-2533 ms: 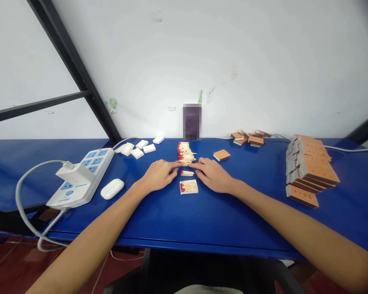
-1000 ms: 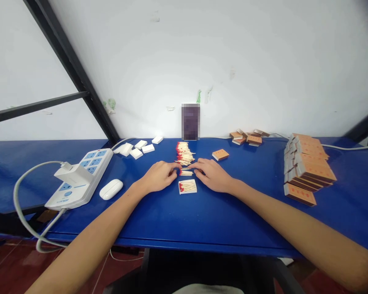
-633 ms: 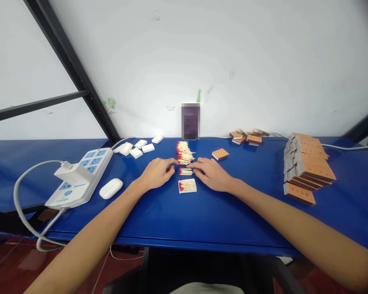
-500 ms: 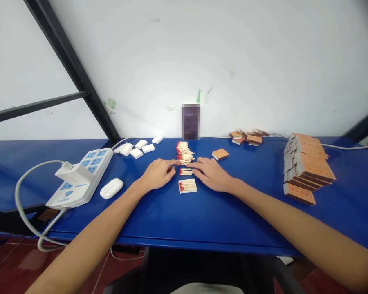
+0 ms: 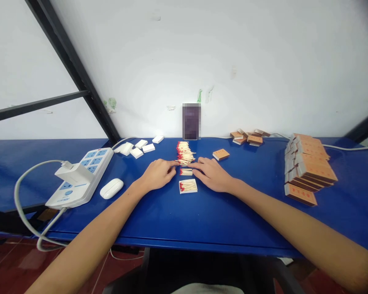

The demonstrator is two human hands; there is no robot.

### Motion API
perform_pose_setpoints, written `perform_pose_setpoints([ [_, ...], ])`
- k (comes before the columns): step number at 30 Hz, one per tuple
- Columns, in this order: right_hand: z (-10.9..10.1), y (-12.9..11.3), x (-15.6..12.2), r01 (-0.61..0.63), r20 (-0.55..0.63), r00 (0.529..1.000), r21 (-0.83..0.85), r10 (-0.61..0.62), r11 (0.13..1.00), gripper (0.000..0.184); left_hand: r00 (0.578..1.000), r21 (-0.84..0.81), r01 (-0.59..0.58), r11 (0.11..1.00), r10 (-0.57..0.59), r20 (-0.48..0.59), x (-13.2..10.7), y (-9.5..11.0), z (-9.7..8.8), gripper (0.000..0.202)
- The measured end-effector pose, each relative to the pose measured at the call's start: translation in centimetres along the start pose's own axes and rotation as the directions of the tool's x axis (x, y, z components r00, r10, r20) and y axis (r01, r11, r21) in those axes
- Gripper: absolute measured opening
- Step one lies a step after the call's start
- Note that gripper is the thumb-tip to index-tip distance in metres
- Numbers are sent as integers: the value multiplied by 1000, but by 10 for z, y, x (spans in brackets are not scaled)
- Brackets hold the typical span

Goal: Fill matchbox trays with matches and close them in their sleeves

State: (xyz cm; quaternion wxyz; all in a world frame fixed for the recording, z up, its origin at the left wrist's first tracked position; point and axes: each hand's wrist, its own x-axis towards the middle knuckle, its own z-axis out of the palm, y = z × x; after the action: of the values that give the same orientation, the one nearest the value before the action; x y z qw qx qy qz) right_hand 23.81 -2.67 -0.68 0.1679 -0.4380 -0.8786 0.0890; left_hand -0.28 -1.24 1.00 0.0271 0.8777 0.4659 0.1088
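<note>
In the head view we find the left hand [image 5: 156, 174] and the right hand [image 5: 212, 174] palm down on the blue worktop [image 5: 178, 220]. Their fingertips meet at the near edge of the heap of matches [image 5: 184, 152], with a small bunch of matches [image 5: 186, 172] between them. We cannot tell whether either grip is closed on a match; a filled tray [image 5: 188, 186] lies just nearer, and the stack of matchboxes [image 5: 309, 167] is well apart to the right.

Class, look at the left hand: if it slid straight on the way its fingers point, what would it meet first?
Probably the near end of the match pile, just ahead of the left hand; the right hand lies beyond. Contact is unclear.
</note>
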Motion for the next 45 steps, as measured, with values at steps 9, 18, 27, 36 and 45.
perform_pose_setpoints([
  [9,-4,-1,-1,58,-10,998,55,-58,997,36,1000,-25,-11,1000,12,25,-1,3,-1,39],
  [18,-5,-2,-1,47,-56,998,126,-40,991,32,1000,-63,-6,998,8,20,-2,8,-2,34],
  [27,-1,3,2,31,-66,998,170,-20,985,27,1000,-248,20,968,-17,14,0,7,-1,25],
  [36,-1,3,2,14,-78,997,209,3,978,26,999,-336,50,941,-43,26,2,3,2,49],
  [45,-4,2,4,12,-3,1000,246,-12,969,34,1000,-350,3,937,3,17,3,3,4,38],
])
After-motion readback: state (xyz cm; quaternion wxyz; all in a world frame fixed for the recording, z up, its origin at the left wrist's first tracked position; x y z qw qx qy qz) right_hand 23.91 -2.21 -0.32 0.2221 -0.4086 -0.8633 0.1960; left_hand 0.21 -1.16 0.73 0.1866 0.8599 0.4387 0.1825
